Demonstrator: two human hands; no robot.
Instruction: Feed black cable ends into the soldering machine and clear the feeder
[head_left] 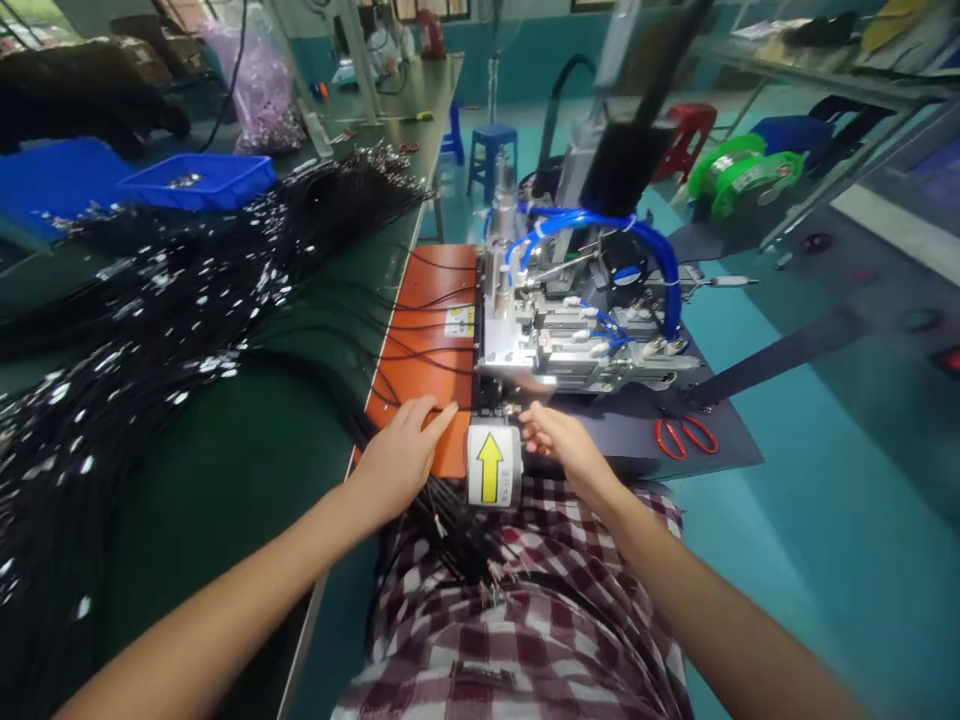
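My left hand (409, 445) bends over the orange plate (435, 285), its thumb and index finger near a thin black cable that runs toward the machine (517, 330). What its fingers hold, if anything, is too small to tell. At the machine's front edge, my right hand (544, 430) is closed in a pinch beside a small metal part; its fingertips' contents cannot be made out. Between both hands sits a round grey part with a yellow arrow label (490, 466). Several black cables cross the orange plate into the machine. A cable bundle (457, 525) hangs over the checkered lap.
Piles of black cables (187, 290) cover the green table (247, 480) at left, beside a blue tray (199, 182). Red-handled scissors (686, 438) lie at the machine's right. A dark bar (780, 360), a green spool (742, 178) and stools stand beyond.
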